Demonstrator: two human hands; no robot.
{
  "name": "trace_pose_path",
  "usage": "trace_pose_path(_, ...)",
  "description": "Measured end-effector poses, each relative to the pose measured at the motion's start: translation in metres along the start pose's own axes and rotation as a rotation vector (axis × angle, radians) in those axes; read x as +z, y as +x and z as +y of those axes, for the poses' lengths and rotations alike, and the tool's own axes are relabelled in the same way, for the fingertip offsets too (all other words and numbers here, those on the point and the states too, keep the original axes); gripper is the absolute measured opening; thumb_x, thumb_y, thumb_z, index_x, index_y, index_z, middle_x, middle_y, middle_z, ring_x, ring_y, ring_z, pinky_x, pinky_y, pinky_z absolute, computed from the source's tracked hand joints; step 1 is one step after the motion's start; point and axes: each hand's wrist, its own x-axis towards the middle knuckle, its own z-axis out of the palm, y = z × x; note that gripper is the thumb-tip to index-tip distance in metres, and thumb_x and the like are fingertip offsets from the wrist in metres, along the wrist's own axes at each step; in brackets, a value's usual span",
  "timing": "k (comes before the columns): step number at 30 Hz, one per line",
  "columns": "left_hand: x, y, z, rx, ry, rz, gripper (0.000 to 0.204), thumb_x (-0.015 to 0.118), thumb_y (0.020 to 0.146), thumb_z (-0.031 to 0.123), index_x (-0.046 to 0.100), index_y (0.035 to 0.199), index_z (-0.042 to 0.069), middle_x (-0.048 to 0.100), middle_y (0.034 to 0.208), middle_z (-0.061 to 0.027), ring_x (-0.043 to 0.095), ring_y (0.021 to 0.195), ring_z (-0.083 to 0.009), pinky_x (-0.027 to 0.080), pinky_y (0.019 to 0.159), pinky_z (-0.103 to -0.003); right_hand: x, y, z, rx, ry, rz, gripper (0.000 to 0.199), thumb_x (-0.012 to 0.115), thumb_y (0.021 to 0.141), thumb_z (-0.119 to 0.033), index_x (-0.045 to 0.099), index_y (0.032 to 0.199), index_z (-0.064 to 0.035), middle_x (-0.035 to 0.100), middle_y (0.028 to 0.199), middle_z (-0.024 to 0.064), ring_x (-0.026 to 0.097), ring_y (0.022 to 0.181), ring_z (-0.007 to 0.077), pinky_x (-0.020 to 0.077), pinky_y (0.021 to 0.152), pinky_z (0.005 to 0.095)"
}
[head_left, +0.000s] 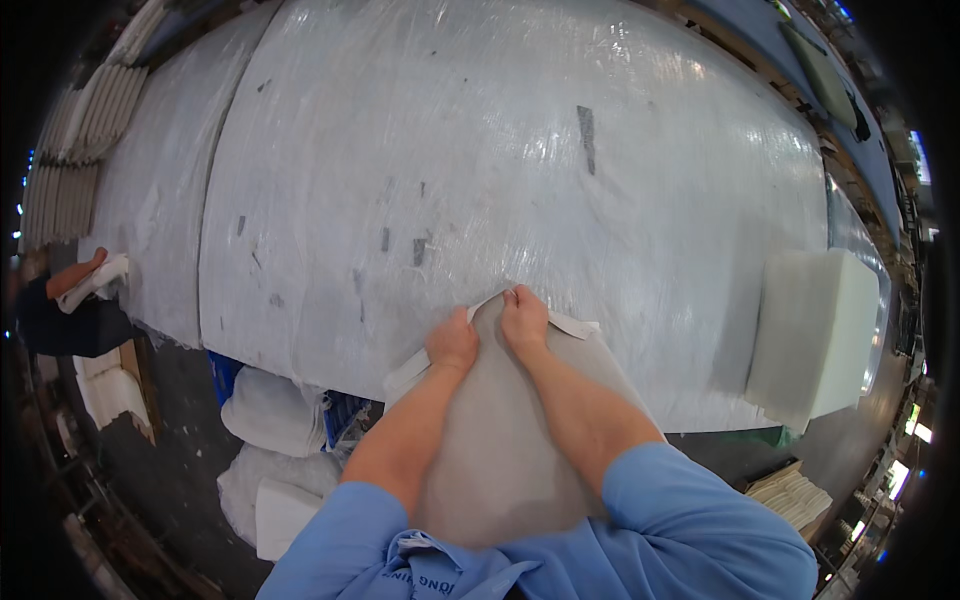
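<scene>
A beige fabric cover [505, 430] with a pale strip along its far edge stretches from the table toward my chest. My left hand [453, 340] is closed on its far edge. Beside it, my right hand [525, 318] pinches the same edge near the peaked corner, thumb and fingers pressed together. The cloth lies between my forearms, and its near end meets my blue shirt. Beneath its far edge is the large table [450, 150], wrapped in clear plastic film. What may be inside the cover is hidden.
A white foam block stack [800, 330] stands on the table's right end. Below the left edge are white plastic-wrapped bundles [275, 410] and a blue crate [345, 415]. At far left, another person in dark clothing [70, 315] handles white material. Stacked pale panels [100, 110] rise behind.
</scene>
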Motion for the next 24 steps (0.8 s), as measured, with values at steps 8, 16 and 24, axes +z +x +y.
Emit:
trace_pose_path(8,-0.026,-0.019,-0.014,0.156,-0.001,-0.004,0.042,0.052,0.104,0.049,0.069,0.107,0.01,0.075,0.101,-0.0204,0.071,0.097,-0.0444,0.053,0.082,-0.058,-0.091,0.011,-0.024,-0.013,-0.335,-0.673,0.028,0.067,0.095,-0.024,0.077,0.108,-0.0018,0.076,0.115,0.0198,0.071,0.111,0.0384,0.0562,0.093,0.0464)
trace_pose_path(16,-0.062,-0.043,-0.082,0.184,0.141,-0.094,0.034,0.058,0.099,0.04,0.073,0.11,0.011,0.076,0.107,-0.0162,0.07,0.105,-0.0399,0.053,0.087,-0.052,-0.116,0.015,0.032,-0.026,-0.445,-0.265,0.034,0.061,0.09,-0.016,0.076,0.121,-0.0112,0.076,0.116,0.0156,0.071,0.113,0.0348,0.0559,0.097,0.0452)
trace_pose_path(24,-0.045,-0.037,-0.08,0.211,0.296,0.174,0.015,0.064,0.089,0.02,0.073,0.094,0.011,0.073,0.091,-0.0154,0.067,0.097,-0.0369,0.046,0.089,-0.052,-0.094,0.008,0.044,-0.125,-0.301,-0.036,0.022,0.057,0.096,-0.019,0.074,0.105,-0.0077,0.074,0.106,0.0213,0.069,0.103,0.0435,0.054,0.09,0.0532)
